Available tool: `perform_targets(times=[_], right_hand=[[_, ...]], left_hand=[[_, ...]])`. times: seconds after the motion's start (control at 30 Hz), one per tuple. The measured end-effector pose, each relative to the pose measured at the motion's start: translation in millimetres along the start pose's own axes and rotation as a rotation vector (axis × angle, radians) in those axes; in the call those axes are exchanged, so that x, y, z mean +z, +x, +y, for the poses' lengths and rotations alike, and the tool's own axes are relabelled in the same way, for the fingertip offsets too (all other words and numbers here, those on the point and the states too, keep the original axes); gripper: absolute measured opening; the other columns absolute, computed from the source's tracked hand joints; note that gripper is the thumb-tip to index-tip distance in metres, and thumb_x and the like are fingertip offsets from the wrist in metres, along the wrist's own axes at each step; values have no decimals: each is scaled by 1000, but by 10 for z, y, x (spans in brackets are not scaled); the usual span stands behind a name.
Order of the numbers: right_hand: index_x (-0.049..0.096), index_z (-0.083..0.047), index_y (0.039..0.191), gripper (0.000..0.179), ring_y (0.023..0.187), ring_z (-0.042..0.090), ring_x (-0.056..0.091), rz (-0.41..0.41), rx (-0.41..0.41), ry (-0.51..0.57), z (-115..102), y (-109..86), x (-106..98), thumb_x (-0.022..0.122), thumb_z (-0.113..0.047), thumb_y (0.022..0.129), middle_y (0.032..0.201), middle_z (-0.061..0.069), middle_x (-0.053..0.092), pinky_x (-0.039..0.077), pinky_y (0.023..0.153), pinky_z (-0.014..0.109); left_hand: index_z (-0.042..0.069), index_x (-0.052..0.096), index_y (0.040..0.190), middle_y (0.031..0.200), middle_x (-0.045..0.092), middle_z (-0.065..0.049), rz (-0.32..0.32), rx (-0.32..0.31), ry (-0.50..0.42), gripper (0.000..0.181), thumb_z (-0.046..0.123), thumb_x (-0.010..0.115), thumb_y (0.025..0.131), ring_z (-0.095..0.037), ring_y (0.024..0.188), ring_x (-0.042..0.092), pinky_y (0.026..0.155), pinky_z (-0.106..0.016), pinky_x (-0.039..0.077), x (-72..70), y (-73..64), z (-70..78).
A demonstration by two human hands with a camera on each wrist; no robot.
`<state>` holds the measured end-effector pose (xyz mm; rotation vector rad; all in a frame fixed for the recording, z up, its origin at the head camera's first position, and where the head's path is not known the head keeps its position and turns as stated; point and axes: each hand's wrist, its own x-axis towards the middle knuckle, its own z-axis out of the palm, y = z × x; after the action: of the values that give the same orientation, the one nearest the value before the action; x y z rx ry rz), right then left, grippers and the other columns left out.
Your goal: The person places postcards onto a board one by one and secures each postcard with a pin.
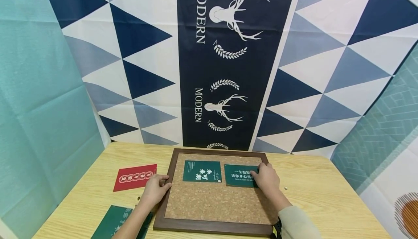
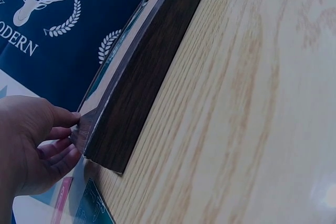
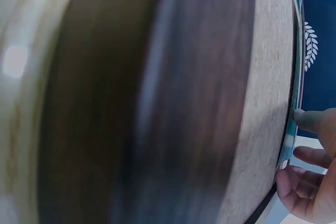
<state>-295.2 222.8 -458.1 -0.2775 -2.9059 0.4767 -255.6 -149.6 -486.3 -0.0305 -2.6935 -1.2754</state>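
A cork board (image 1: pixel 215 204) in a dark brown frame lies on the table. My left hand (image 1: pixel 156 190) holds the left side of that frame, thumb on top and fingers against the outer edge, as the left wrist view shows. On the upper part of the cork are two green cards with white lettering. One green card (image 1: pixel 201 171) lies at the upper left with no hand on it. The other green card (image 1: pixel 240 176), to its right, is pinched at its right end by my right hand (image 1: pixel 269 182). The hand covers that end of the card.
Left of the board, a red card (image 1: pixel 135 177) lies on the wooden table (image 1: pixel 326 202). Another green card (image 1: pixel 109 222) sits nearer, partly under my left forearm. A tiny round piece (image 1: pixel 286 188) lies right of the board. A patterned cloth (image 1: pixel 150 68) hangs behind.
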Motion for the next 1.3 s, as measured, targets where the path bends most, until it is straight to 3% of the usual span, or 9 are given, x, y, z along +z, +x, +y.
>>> perform_targets(times=[0.47, 0.73, 1.13, 1.3], right_hand=[[62, 3, 97, 36, 73, 28, 58, 1, 11, 0, 20, -9, -16, 65, -31, 86, 88, 19, 57, 45, 52, 40], [63, 2, 99, 31, 77, 27, 60, 4, 5, 11, 59, -9, -48, 63, -27, 87, 93, 20, 60, 48, 58, 42], [64, 4, 104, 32, 82, 30, 63, 13, -5, 78, 220, -23, -183, 58, -24, 90, 97, 20, 65, 50, 63, 43], [63, 4, 106, 33, 74, 24, 61, -6, 6, 92, 278, -46, -257, 58, -24, 91, 95, 19, 66, 48, 57, 38]], left_hand=[[-5, 65, 109, 101, 58, -17, 5, 4, 3, 27, 7, 66, 85, -17, 76, 53, 59, -27, 46, -5, -16, 15], [-5, 65, 109, 104, 58, -19, 4, -6, -3, 28, 9, 66, 85, -19, 80, 56, 61, -30, 50, -14, -27, 8], [-5, 65, 109, 104, 58, -20, 3, 10, 5, 27, 8, 66, 85, -18, 78, 55, 59, -27, 47, -10, -23, 4], [-5, 65, 110, 103, 58, -18, -1, 4, 8, 28, 9, 66, 85, -18, 78, 54, 59, -27, 46, -16, -21, 0]])
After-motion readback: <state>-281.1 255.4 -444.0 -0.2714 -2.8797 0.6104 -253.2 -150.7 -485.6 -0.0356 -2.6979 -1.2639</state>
